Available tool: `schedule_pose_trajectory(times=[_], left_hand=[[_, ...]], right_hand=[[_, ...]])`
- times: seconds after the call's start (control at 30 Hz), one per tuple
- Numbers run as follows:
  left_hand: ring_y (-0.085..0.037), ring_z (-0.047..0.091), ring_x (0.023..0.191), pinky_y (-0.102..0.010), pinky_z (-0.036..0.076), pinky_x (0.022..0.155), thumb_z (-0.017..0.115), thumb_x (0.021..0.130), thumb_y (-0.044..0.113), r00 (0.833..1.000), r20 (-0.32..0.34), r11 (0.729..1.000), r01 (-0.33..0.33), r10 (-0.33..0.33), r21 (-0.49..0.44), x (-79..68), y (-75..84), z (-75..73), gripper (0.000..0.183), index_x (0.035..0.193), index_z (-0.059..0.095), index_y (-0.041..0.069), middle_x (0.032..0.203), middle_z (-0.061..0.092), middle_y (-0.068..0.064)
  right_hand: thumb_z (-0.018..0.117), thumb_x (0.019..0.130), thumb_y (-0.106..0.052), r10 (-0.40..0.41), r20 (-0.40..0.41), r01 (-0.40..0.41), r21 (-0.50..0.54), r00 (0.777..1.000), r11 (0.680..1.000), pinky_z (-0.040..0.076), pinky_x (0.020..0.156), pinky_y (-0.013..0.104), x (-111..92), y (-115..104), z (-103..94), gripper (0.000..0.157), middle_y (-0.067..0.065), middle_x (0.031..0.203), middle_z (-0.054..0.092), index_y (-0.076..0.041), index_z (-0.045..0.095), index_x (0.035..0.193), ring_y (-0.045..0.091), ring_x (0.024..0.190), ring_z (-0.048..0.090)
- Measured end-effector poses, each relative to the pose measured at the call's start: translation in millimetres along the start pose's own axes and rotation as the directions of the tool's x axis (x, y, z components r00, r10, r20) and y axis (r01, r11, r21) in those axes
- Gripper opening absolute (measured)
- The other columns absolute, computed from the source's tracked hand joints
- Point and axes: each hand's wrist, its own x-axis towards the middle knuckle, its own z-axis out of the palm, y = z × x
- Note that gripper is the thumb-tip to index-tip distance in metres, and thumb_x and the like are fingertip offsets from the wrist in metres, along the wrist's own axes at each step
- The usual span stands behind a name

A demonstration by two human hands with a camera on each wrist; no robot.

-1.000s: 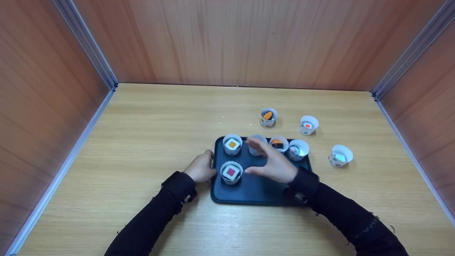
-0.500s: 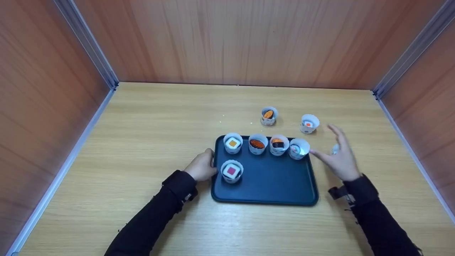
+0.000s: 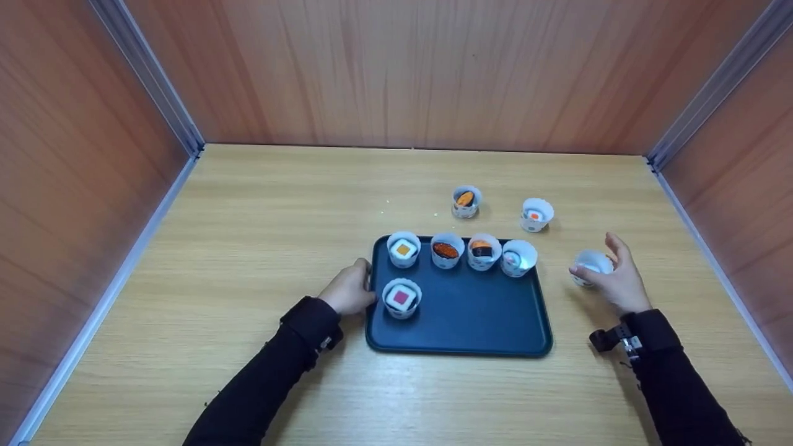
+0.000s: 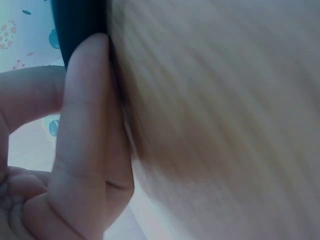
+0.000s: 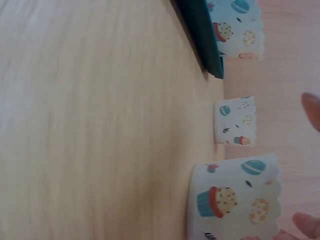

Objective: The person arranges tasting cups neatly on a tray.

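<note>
My left hand (image 3: 348, 288) holds the left edge of a dark tray (image 3: 477, 316); in the left wrist view its fingers (image 4: 82, 115) lie against the rim. On the tray stand several paper cups with sushi-like pieces inside, among them one with a pink-centred piece (image 3: 401, 298) at the front left. At the right, my right hand (image 3: 616, 282) is at a patterned paper cup (image 3: 595, 262), thumb and fingers spread on either side of it. In the right wrist view, fingertips lie near the rim of that cup (image 5: 232, 200), with a gap on the thumb side.
Behind the tray, two more cups stand on the table: one with an orange-topped piece (image 3: 466, 202), another with a white piece with an orange centre (image 3: 536, 215). Wood-grain panels (image 3: 396, 74) enclose the back and both sides. Small crumbs lie behind the tray.
My right hand has moved from above the tray rightwards to the paper cup beyond the tray's right side. The left hand has stayed at the tray's edge.
</note>
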Motion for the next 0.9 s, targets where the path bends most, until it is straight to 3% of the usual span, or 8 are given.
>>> schedule_pose_trajectory(times=[0.17,0.6,0.9], left_hand=[[-0.017,0.051,0.066,-0.027,0.040,0.058,0.065,0.080,0.000,1.000,0.011,1.000,0.001,-0.001,-0.017,-0.5,0.0,-0.9,0.037,0.114,0.051,-0.001,0.075,0.052,-0.004],[-0.018,0.052,0.067,-0.027,0.040,0.058,0.067,0.081,0.001,1.000,0.013,0.999,0.029,-0.029,-0.022,0.5,0.2,0.9,0.039,0.116,0.051,0.000,0.076,0.052,-0.004],[-0.019,0.053,0.069,-0.028,0.042,0.059,0.067,0.082,0.002,0.999,0.013,0.999,0.037,-0.037,-0.020,-0.5,1.3,-1.4,0.038,0.116,0.051,0.000,0.078,0.053,-0.005]], right_hand=[[0.074,0.086,-0.029,0.053,0.041,-0.047,-0.133,0.998,0.990,0.018,0.115,0.061,3.7,3.0,0.8,0.108,0.031,0.159,0.008,0.000,-0.004,0.155,0.049,0.143,0.017],[0.067,0.090,-0.014,0.064,0.010,-0.061,-0.191,0.998,0.980,0.029,0.111,0.057,4.2,9.2,1.7,0.075,0.036,0.147,0.032,0.012,0.024,0.146,0.047,0.134,0.033],[0.070,0.089,-0.024,0.084,0.019,-0.079,-0.198,0.996,0.977,0.036,0.101,0.036,3.8,-3.4,1.9,0.073,0.030,0.145,0.040,0.010,0.033,0.143,0.038,0.129,0.040]])
